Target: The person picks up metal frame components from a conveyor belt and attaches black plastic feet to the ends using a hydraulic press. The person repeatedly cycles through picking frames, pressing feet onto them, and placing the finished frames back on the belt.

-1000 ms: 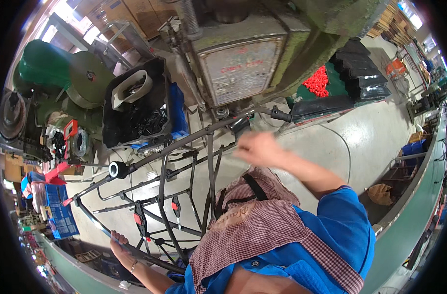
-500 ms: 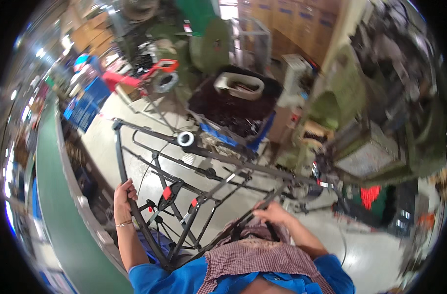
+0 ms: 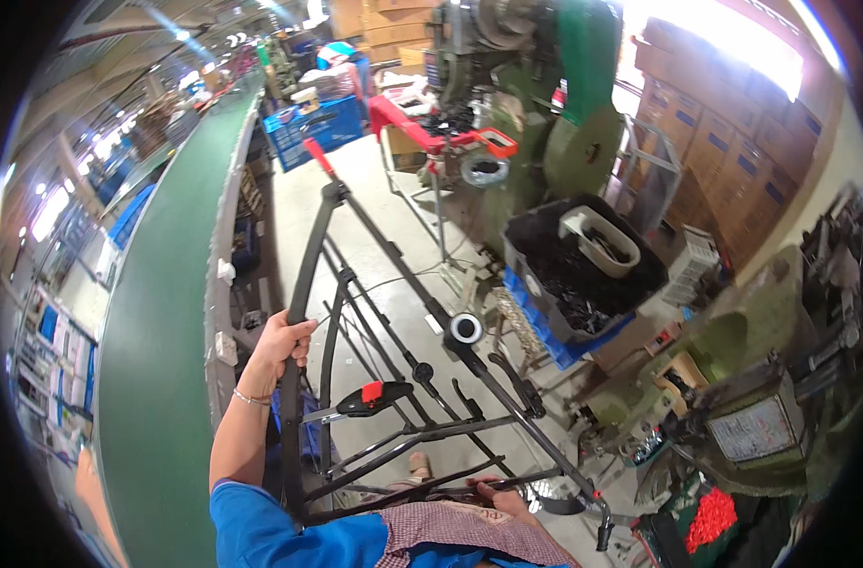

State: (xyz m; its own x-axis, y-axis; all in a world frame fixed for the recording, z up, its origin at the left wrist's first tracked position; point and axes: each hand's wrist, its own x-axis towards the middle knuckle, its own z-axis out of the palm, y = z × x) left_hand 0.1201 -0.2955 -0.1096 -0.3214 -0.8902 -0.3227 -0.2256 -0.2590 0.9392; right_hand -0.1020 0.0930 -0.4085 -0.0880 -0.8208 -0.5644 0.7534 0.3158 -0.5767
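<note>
In the head view, the left hand [image 3: 282, 343] is reaching up and wrapping around the left tube of a black tubular metal frame [image 3: 393, 379], its fingers closed tight on that curved bar. A thin bracelet [image 3: 249, 399] is sitting on that wrist, and a blue sleeve [image 3: 261, 525] is covering the upper arm at the lower edge. The right hand [image 3: 503, 496] is lying low near the bottom edge, its fingers resting on a lower crossbar of the same frame; whether they are fully clamped around it cannot be told, since a checked cloth [image 3: 460, 530] is hiding part of the hand.

The frame is standing on the pale concrete floor [image 3: 355, 189] right in front of the person, running from the lower edge up toward the middle, with its far tip ending in a red cap [image 3: 320, 157]. A red-and-black lever clip [image 3: 374, 396] is sticking out from one of its inner bars, just right of the left hand, and a round silver fitting [image 3: 466, 328] is sitting on its right tube.

A long green conveyor belt [image 3: 161, 312] is running along the left side of the floor. To the right of the frame, a black bin [image 3: 583, 275] of small dark parts is holding a beige tub [image 3: 602, 239], and green machines [image 3: 583, 114] are standing behind it. A blue crate [image 3: 320, 128] is sitting far back.
</note>
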